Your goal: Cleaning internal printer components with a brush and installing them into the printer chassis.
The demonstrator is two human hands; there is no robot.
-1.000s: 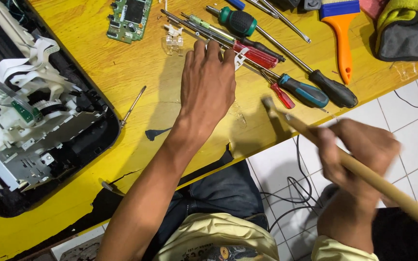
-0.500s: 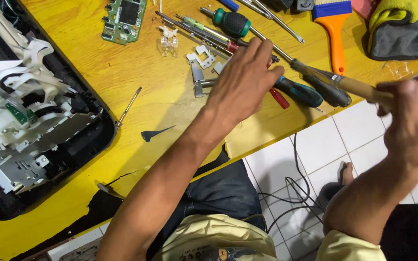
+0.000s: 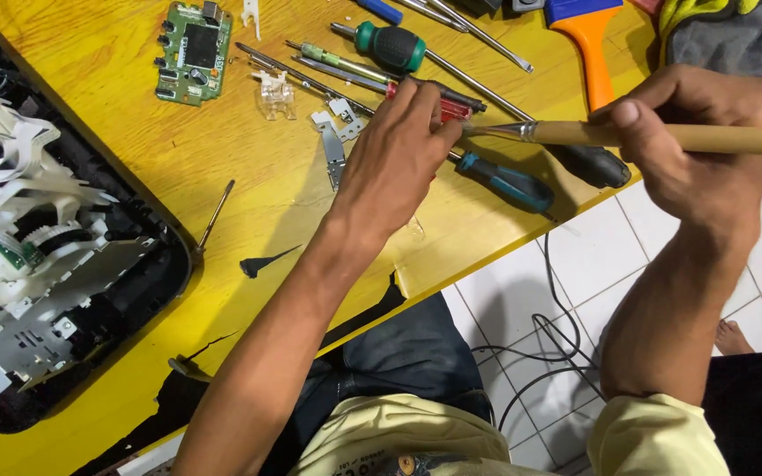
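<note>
Near the yellow bench's (image 3: pixel 222 203) right edge, your left hand (image 3: pixel 394 163) pinches something too small to make out, steadying it among the screwdrivers (image 3: pixel 504 181), while your right hand (image 3: pixel 694 141) grips the wooden-handled paintbrush (image 3: pixel 628 134) level, bristles meeting those fingertips.

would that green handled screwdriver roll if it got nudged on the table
Probably: the green-handled screwdriver has a rounded handle and lies flat on the yellow table. Its long metal shaft looks stiff, and neighbouring tools would likely stop it soon.
</note>
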